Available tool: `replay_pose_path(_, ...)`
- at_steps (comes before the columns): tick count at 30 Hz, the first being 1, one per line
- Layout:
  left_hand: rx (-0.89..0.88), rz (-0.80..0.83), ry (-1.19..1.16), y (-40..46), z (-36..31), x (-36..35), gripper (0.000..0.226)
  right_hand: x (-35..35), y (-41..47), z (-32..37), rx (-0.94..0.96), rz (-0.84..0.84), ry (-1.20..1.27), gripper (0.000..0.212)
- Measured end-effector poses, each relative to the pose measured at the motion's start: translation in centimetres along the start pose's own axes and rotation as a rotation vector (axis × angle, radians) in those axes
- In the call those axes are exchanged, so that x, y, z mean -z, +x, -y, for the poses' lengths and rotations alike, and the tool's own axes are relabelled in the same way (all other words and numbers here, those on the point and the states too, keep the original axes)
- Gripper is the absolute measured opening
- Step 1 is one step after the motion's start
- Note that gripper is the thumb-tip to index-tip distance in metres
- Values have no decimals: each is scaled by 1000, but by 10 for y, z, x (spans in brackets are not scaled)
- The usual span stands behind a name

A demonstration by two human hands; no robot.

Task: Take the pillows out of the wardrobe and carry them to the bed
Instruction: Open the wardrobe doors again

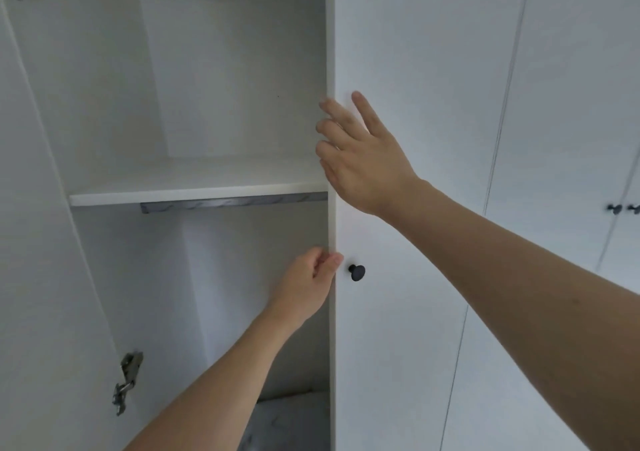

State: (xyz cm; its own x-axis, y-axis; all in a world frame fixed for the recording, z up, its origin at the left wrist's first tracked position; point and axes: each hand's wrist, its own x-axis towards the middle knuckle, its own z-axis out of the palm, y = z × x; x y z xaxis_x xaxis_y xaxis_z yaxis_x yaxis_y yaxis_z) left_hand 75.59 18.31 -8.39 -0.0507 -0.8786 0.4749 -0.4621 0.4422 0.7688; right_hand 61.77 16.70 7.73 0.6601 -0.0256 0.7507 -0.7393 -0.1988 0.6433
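Note:
The white wardrobe stands in front of me, its left compartment open. My left hand (311, 277) pinches the edge of the white wardrobe door (408, 70) just left of its black knob (357, 272). Higher up, my right hand (360, 156) lies on the same door, fingers curled round its edge and thumb spread on its face. The upper shelf (194, 192) holds nothing that I can see. At the compartment's bottom lies a grey-white marbled soft thing (291, 423), possibly a pillow; only part of it shows.
A grey rail (235, 203) runs under the shelf. The opened left door (31, 243) stands at the left with metal hinges (127, 381). Further shut white doors with small dark knobs (614, 209) fill the right side.

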Motion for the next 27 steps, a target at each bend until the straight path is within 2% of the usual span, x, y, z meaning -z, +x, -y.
replay_pose_path(7, -79, 124, -83, -35, -33, -18, 52, 62, -21, -17, 14, 54, -59, 28)
replay_pose_path(13, -172, 345, -215, -61, -86, -58, 49, 124, -67, -51, -10, 6, -124, 17)
replay_pose_path(18, -367, 385, -206, -70, -128, -113, 39, 179, -113, -91, 15, 170, -226, 18)
replay_pose_path(21, -334, 378, -165, -72, -154, -149, 78, 203, -137, -110, -19, 317, -319, 23)
replay_pose_path(23, -375, 364, -75, -71, -172, -171, 101, 217, -147, -124, -22, 404, -379, 31)
replay_pose_path(27, -338, 424, 51, -67, -202, -212, 128, 235, -170, -154, -24, 497, -485, 48)
